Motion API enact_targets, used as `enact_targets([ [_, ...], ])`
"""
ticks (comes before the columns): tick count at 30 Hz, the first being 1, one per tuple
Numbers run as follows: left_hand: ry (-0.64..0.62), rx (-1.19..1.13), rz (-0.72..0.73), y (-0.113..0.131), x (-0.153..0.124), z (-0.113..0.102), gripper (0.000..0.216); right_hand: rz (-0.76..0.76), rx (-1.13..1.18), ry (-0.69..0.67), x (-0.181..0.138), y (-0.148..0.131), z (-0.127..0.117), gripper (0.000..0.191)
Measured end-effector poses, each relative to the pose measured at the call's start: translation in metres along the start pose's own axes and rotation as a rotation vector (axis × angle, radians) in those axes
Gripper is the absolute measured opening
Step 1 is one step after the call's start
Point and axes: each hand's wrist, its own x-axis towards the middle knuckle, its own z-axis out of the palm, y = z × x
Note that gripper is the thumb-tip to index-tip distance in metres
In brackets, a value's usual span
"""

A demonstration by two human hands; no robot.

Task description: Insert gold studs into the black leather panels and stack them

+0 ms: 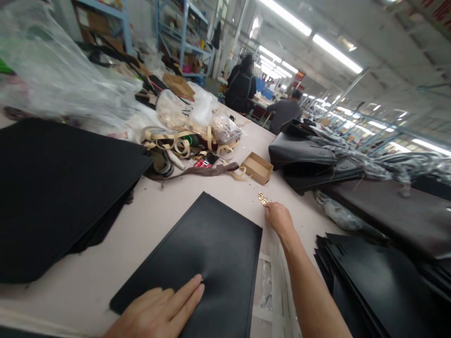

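Note:
A black leather-like panel [197, 239] lies flat on the pale table in front of me. My left hand [158, 305] rests on it, index and middle fingers stretched out and the others bent. A tiny shiny metal piece [202, 280] sits by those fingertips, and the panel dips slightly around it. Beyond the panel's right corner, my right hand [279, 218] touches the near edge of a small heap of gold-coloured metal pieces [262, 199]. Its fingers are drawn together; whatever lies between their tips is too small to make out.
Large black sheets [63, 188] are stacked at left, with more black panels [380, 281] at right. A small cardboard box [257, 167] stands beyond the heap. Black bags [310, 159], plastic bags [190, 110] and strap scraps [204, 170] cover the far table. Two people work in the background.

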Motion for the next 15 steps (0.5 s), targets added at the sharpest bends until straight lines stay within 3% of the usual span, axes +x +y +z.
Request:
enact_targets([
  [6,-0.177,-0.055,-0.04,0.012,0.018,-0.034,0.069,0.108,-0.133,-0.105,0.02,-0.009,-0.007,0.03],
  [15,-0.163,-0.074,-0.011,0.011,0.019,-0.034,0.07,0.211,-0.145,-0.109,0.026,-0.011,-0.007,0.037],
])
